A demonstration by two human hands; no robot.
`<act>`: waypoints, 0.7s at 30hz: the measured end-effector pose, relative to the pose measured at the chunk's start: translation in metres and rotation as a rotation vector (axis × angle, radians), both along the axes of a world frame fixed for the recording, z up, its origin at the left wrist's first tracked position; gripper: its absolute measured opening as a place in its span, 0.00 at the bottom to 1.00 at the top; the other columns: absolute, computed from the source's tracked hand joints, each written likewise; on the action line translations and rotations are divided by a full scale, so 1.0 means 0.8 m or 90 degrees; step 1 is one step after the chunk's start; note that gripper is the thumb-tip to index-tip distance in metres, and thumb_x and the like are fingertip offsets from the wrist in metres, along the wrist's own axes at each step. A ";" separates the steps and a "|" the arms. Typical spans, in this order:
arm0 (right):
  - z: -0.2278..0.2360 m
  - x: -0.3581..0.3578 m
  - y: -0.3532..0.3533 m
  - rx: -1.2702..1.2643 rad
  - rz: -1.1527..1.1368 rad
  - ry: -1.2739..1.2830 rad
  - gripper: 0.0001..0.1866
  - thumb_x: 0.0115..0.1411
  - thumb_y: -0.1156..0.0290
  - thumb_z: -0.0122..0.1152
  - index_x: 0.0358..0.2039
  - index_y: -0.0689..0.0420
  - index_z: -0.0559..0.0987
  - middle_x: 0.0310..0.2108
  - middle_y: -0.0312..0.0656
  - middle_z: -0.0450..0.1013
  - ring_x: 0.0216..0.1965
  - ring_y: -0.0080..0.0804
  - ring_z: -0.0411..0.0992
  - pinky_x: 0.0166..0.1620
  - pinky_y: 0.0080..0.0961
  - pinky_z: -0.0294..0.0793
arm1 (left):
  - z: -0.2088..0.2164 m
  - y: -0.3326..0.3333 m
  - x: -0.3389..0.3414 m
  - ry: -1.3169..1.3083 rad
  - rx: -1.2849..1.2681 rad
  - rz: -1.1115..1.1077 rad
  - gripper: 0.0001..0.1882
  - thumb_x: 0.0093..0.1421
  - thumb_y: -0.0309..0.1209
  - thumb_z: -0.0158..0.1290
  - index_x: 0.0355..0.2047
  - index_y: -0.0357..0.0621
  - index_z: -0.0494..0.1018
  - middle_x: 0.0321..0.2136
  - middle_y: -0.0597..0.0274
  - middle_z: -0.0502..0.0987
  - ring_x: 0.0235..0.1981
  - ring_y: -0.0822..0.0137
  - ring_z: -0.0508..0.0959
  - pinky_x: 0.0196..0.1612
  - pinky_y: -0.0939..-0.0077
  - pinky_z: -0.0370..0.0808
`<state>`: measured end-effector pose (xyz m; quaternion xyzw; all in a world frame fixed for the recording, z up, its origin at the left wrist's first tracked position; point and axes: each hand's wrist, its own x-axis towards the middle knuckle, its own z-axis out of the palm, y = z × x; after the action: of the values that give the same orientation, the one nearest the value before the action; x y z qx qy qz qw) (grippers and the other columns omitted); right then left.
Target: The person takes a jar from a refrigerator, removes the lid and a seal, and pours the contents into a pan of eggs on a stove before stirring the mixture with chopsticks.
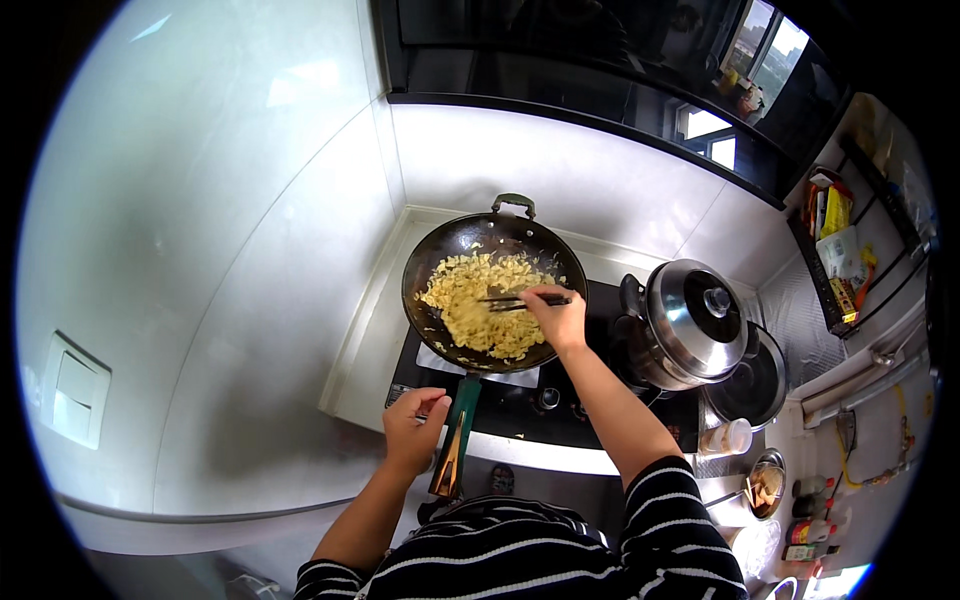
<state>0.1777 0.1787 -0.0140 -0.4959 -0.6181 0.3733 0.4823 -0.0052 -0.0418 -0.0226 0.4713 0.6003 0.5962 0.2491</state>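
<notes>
A dark wok [422, 318] sits on the hob, with crumbly yellow scrambled egg [478, 285] spread over its bottom. My right hand [556, 315] grips dark chopsticks [508, 302], whose tips reach into the egg. Motion blurs the egg around those tips. The wok's green and gold handle [459, 425] points toward me. Just left of that handle is my left hand [413, 428], fingers curled in and thumb against them. It appears to be beside the handle, not wrapped round it, and nothing shows in it.
A lidded steel pot [690, 320] stands right of the wok on the black hob [500, 410]. Behind it lies a dark pan [755, 385]. A jar [728, 437], a bowl [768, 482] and several bottles [812, 532] are at right. Wall tiles [270, 240] bound the left.
</notes>
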 end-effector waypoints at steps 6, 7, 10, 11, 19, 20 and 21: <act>0.003 -0.031 -0.043 -0.128 0.088 0.089 0.09 0.51 0.66 0.71 0.27 0.59 0.85 0.21 0.37 0.78 0.24 0.19 0.75 0.31 0.20 0.74 | -0.001 0.003 0.002 0.029 -0.001 -0.019 0.06 0.58 0.25 0.60 0.36 0.35 0.78 0.27 0.63 0.80 0.28 0.77 0.78 0.34 0.82 0.74; 0.003 -0.026 -0.045 -0.141 0.080 0.060 0.10 0.51 0.66 0.71 0.27 0.60 0.85 0.20 0.37 0.78 0.23 0.20 0.75 0.31 0.21 0.74 | -0.002 0.001 0.001 0.039 0.002 -0.019 0.07 0.58 0.25 0.60 0.36 0.35 0.78 0.27 0.63 0.80 0.28 0.77 0.78 0.34 0.82 0.74; -0.021 0.033 -0.003 -0.042 -0.062 -0.006 0.09 0.49 0.68 0.70 0.26 0.61 0.83 0.20 0.40 0.78 0.23 0.21 0.76 0.30 0.24 0.75 | -0.001 0.004 0.004 0.037 0.003 -0.026 0.07 0.58 0.25 0.60 0.36 0.35 0.78 0.28 0.63 0.80 0.28 0.77 0.78 0.34 0.82 0.74; -0.006 0.045 0.002 -0.023 -0.084 -0.033 0.09 0.49 0.68 0.70 0.26 0.61 0.83 0.20 0.42 0.78 0.23 0.22 0.76 0.31 0.25 0.76 | -0.003 0.003 0.003 0.031 0.006 -0.018 0.07 0.57 0.25 0.60 0.36 0.35 0.78 0.28 0.61 0.80 0.27 0.76 0.78 0.34 0.81 0.74; 0.048 0.090 -0.014 0.062 -0.137 -0.248 0.10 0.50 0.65 0.69 0.26 0.60 0.83 0.21 0.46 0.78 0.24 0.40 0.79 0.31 0.30 0.77 | -0.006 0.000 0.007 -0.009 -0.004 -0.027 0.07 0.56 0.25 0.60 0.35 0.35 0.79 0.28 0.59 0.80 0.27 0.74 0.78 0.33 0.80 0.75; 0.031 0.086 -0.020 -0.014 -0.082 -0.152 0.10 0.51 0.67 0.69 0.25 0.61 0.83 0.20 0.44 0.78 0.23 0.34 0.79 0.29 0.27 0.77 | -0.008 0.002 0.008 -0.013 -0.001 -0.030 0.07 0.56 0.25 0.60 0.35 0.35 0.79 0.28 0.59 0.80 0.27 0.74 0.78 0.33 0.80 0.75; 0.018 0.081 -0.027 -0.089 -0.028 -0.056 0.10 0.52 0.68 0.69 0.25 0.63 0.83 0.19 0.41 0.78 0.21 0.28 0.78 0.28 0.25 0.77 | -0.009 0.004 0.010 -0.016 0.002 -0.034 0.07 0.56 0.25 0.60 0.35 0.35 0.79 0.27 0.59 0.80 0.27 0.73 0.78 0.33 0.80 0.75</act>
<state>0.2429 0.1574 0.0005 -0.5576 -0.6004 0.3825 0.4270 0.0026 -0.0388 -0.0301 0.4800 0.5835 0.5962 0.2715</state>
